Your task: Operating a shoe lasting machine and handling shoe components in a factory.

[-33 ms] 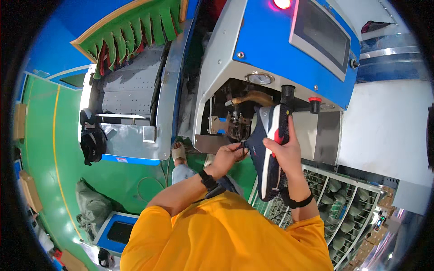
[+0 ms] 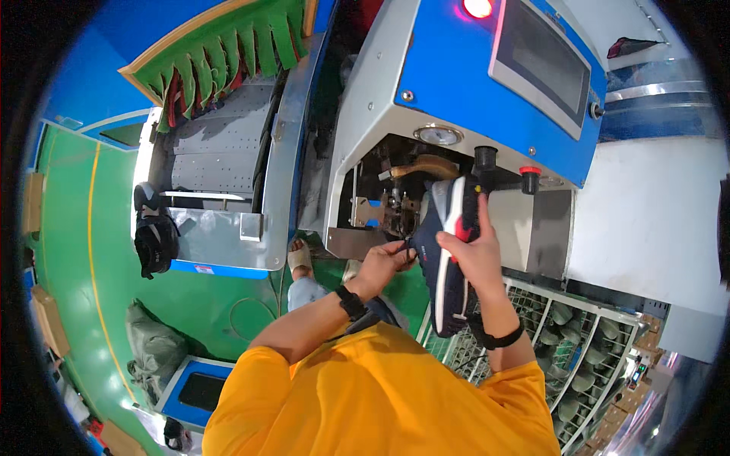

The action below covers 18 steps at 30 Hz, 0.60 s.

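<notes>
My right hand (image 2: 473,257) grips a dark navy shoe (image 2: 443,283) with a white sole and a red patch. The shoe stands on end, toe up at the open front of a blue and grey machine (image 2: 456,83). My left hand (image 2: 384,262) pinches the shoe's dark upper at its left edge, just below the machine's metal working parts (image 2: 384,205). Both wrists carry black bands. My yellow shirt fills the lower middle of the view.
A grey conveyor (image 2: 213,152) with a green fringed curtain (image 2: 220,45) runs on the left, a black shoe (image 2: 152,239) at its near end. A wire rack of shoe lasts (image 2: 585,357) stands lower right. The green floor (image 2: 91,251) holds a grey bag (image 2: 156,346) and a blue bin (image 2: 198,387).
</notes>
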{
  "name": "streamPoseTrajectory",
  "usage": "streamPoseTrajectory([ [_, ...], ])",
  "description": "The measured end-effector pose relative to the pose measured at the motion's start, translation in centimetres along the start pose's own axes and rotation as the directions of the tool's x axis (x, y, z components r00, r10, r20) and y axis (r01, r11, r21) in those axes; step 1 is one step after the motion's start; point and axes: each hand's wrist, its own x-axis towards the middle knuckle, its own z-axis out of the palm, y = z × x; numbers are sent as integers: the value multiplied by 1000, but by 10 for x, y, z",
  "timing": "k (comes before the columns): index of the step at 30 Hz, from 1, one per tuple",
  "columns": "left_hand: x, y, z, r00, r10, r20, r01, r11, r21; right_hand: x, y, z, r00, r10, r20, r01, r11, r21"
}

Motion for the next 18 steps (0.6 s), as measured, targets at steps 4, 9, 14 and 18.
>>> streamPoseTrajectory([
  [4,19,-39,-25,988,-154,-12,146,960,-239,5,-28,42,994,89,56,-44,836,-547],
  [9,23,-25,-40,972,-235,-8,228,950,-212,28,-10,60,1000,1,-18,-12,787,-617],
  [14,-10,14,-68,981,-141,-133,155,983,99,25,-19,61,998,56,-29,-62,760,-647],
  [18,-46,40,-86,971,-57,-230,155,888,434,17,-25,64,996,17,-82,-67,756,-651],
])
